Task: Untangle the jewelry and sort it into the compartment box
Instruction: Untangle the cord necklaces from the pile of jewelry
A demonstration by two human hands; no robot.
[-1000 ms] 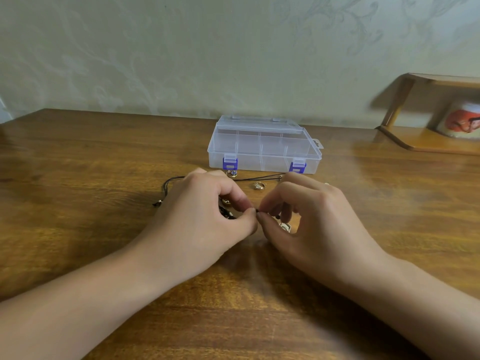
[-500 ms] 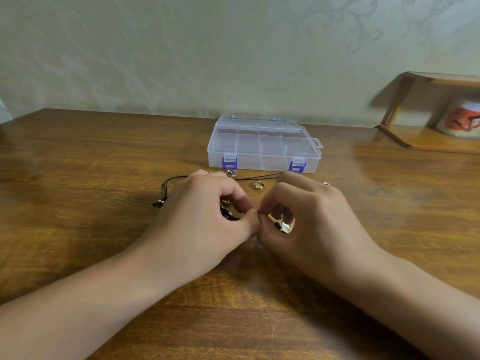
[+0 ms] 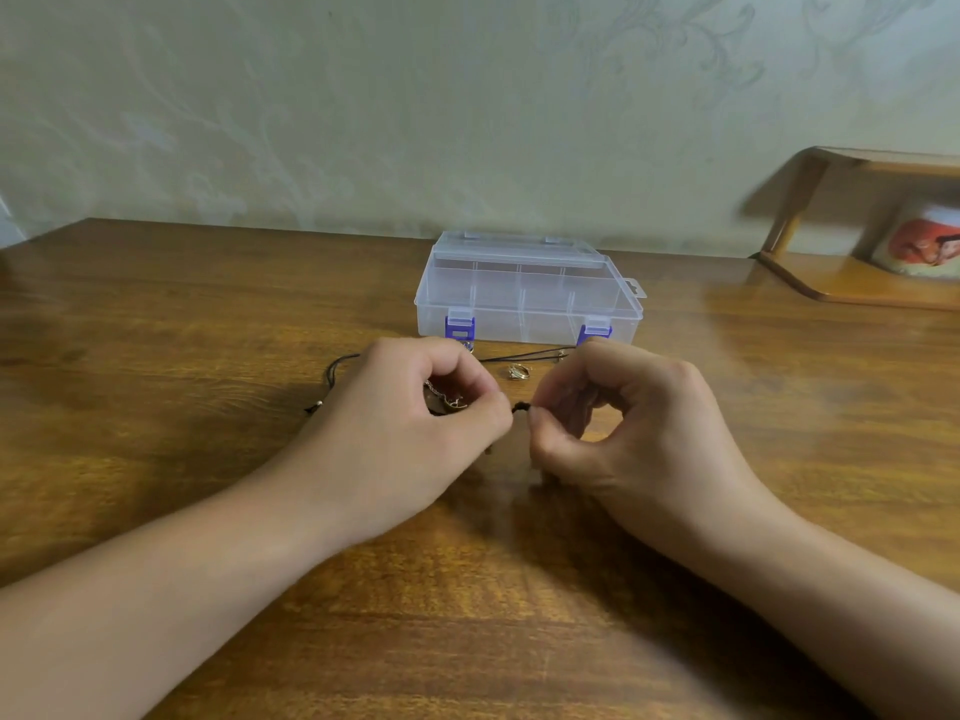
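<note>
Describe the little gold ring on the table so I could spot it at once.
Find the clear compartment box with purple latches. Just in front of it, between the left hand and right hand, lies the gold ring: loose and round, unlike the black cord behind it.

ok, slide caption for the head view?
Both hands pinch a black cord before the closed compartment box.

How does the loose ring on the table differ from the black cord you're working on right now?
The gold ring lies free on the table, touched by neither hand; the black cord is pinched between the left hand and right hand. The ring is a small, rigid, shiny loop; the cord is long, thin, dark and limp, trailing behind both hands. Both lie in front of the closed compartment box, unsorted.
</note>
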